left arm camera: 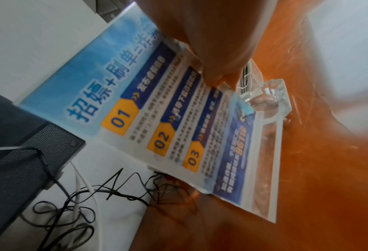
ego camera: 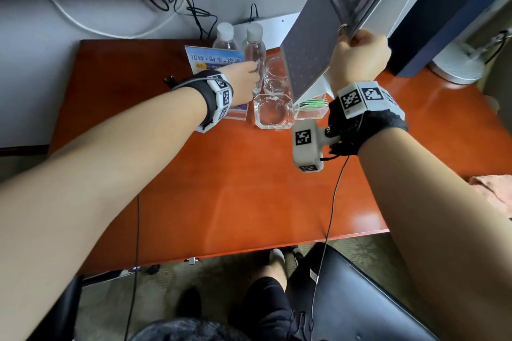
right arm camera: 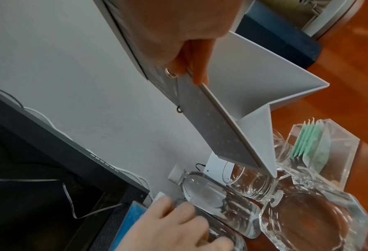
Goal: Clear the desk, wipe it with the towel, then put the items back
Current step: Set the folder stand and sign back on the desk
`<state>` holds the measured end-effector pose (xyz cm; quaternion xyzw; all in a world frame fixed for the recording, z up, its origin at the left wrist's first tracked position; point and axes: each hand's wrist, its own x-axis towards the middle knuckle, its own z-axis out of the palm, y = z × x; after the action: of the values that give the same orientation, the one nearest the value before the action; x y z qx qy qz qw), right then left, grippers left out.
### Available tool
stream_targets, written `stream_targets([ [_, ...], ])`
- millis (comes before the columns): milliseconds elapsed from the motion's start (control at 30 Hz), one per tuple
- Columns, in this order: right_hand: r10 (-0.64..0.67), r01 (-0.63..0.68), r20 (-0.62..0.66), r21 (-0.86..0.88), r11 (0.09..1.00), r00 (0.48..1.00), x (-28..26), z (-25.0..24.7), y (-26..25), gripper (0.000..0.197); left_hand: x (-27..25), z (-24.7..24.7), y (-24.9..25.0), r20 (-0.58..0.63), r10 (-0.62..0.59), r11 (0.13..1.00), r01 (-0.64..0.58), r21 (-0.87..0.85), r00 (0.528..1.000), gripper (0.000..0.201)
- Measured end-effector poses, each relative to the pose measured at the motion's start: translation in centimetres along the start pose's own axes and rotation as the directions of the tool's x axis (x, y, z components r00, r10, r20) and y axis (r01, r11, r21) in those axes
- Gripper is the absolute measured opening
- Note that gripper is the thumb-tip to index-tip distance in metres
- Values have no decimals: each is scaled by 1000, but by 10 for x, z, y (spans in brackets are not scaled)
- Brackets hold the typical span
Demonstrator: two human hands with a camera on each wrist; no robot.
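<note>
On the orange desk [ego camera: 194, 174] my right hand [ego camera: 360, 50] grips the top edge of a grey ring-bound stand-up folder [ego camera: 310, 58] beside its ring. The folder [right arm camera: 211, 122] is tilted up, and its lower corner hangs over the glasses. My left hand [ego camera: 243, 80] reaches in front of a blue printed sign [ego camera: 210, 57] in a clear stand [left arm camera: 168, 110]. Its fingers [right arm camera: 185, 219] curl round the lower part of a clear water bottle [ego camera: 255, 50]. A second bottle [ego camera: 225, 39] stands behind the sign. A pinkish cloth [ego camera: 487, 188] lies at the right edge.
Two drinking glasses [ego camera: 274, 75], a square glass dish [ego camera: 273, 113] and a clear holder of green packets [ego camera: 310, 108] crowd the desk's back middle. A navy box [ego camera: 437, 16] and a white round base [ego camera: 457, 63] stand back right. Cables [left arm camera: 92, 195] hang behind; a black chair [ego camera: 360, 299] sits below.
</note>
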<state>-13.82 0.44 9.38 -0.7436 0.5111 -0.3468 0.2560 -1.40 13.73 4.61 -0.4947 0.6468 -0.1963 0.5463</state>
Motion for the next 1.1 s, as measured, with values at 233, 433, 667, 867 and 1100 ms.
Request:
stream_targets([
  [233, 75, -65, -49, 181, 981, 996, 2, 18, 15, 33, 33, 2, 8, 3, 29, 999, -29, -31, 1000, 27],
  [433, 57, -53, -37, 108, 993, 998, 10, 18, 25, 27, 42, 7, 7, 37, 72, 994, -68, -87, 997, 26],
  [667, 98, -90, -51, 131, 987, 994, 22, 21, 27, 26, 49, 16, 8, 28, 25, 991, -21, -130, 999, 26],
  [867, 102, -98, -53, 73, 993, 993, 27, 18, 26, 46, 60, 17, 6, 31, 2, 990, 2, -140, 1000, 24],
  [1100, 39, -38, -52, 36, 999, 998, 29, 11, 22, 40, 72, 4, 12, 51, 21, 987, -13, -157, 998, 23],
])
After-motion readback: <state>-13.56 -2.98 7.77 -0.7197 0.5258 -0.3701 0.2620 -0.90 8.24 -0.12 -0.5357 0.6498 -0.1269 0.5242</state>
